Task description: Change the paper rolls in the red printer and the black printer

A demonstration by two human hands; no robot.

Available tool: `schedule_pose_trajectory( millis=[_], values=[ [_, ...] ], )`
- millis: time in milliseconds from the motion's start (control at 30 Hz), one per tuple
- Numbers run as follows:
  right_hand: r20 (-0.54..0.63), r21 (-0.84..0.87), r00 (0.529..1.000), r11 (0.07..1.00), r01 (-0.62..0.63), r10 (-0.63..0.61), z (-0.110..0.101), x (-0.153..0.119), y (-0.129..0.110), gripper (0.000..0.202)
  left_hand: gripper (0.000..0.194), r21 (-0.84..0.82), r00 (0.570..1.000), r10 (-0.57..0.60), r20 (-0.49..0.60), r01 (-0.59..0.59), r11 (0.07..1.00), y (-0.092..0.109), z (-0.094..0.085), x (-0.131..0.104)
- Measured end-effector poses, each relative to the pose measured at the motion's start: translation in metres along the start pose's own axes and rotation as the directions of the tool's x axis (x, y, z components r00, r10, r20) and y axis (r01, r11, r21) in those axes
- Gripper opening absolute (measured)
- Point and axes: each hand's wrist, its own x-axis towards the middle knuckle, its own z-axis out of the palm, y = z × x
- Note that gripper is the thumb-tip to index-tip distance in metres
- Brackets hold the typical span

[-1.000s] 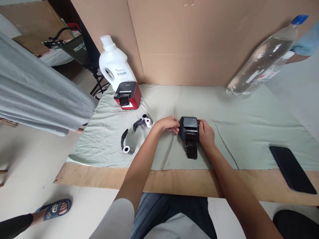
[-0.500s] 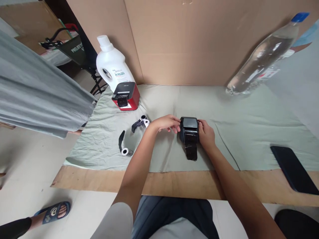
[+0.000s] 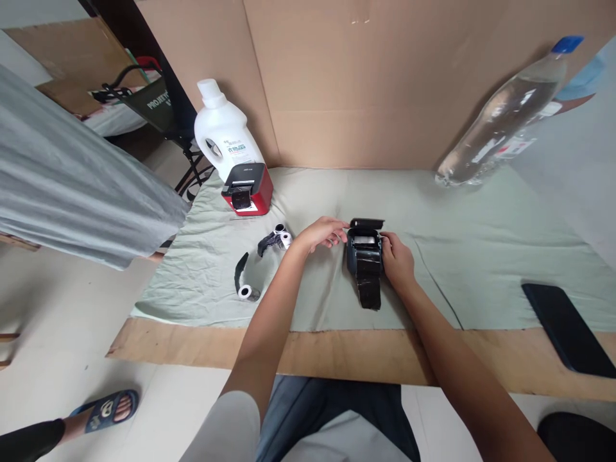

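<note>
A small black thermal printer (image 3: 353, 258) stands on the green cloth with its lid (image 3: 366, 224) raised. A white paper roll (image 3: 364, 240) shows inside, and a dark printed strip (image 3: 369, 292) hangs out of the front. My right hand (image 3: 397, 258) is closed against the printer's right side, its fingertips partly hidden. At the other side, my left hand (image 3: 325, 233) reaches the printer's upper left edge near the lid with its fingertips, its fingers loosely apart. To the left lie several small paper rolls (image 3: 246, 292) with dark strips trailing from them.
A red and black printer (image 3: 260, 192) sits at back left before a white detergent bottle (image 3: 226, 128). A large clear bottle (image 3: 505, 115) leans at back right. On the right lies a black phone (image 3: 568, 327). A cardboard panel (image 3: 356, 83) closes the back. Someone's slippered foot (image 3: 108, 410) shows lower left.
The black printer's lid has swung up and back, uncovering the paper roll inside. Both hands stay at the printer's sides. The view has shifted slightly.
</note>
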Motion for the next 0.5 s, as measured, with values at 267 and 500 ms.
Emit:
schedule_pose_trajectory(
  millis=[267, 500],
  values=[
    [-0.016, 0.003, 1.000, 1.000, 0.005, -0.005, 0.000, -0.002, -0.001, 0.050, 0.049, 0.077, 0.999, -0.007, -0.039, 0.010, 0.997, -0.008, 0.008, 0.004],
    [-0.014, 0.010, 1.000, 1.000, -0.007, 0.007, 0.001, 0.000, -0.001, 0.049, 0.027, 0.210, 0.998, 0.052, 0.021, -0.055, 0.976, -0.025, 0.017, 0.018]
  ],
)
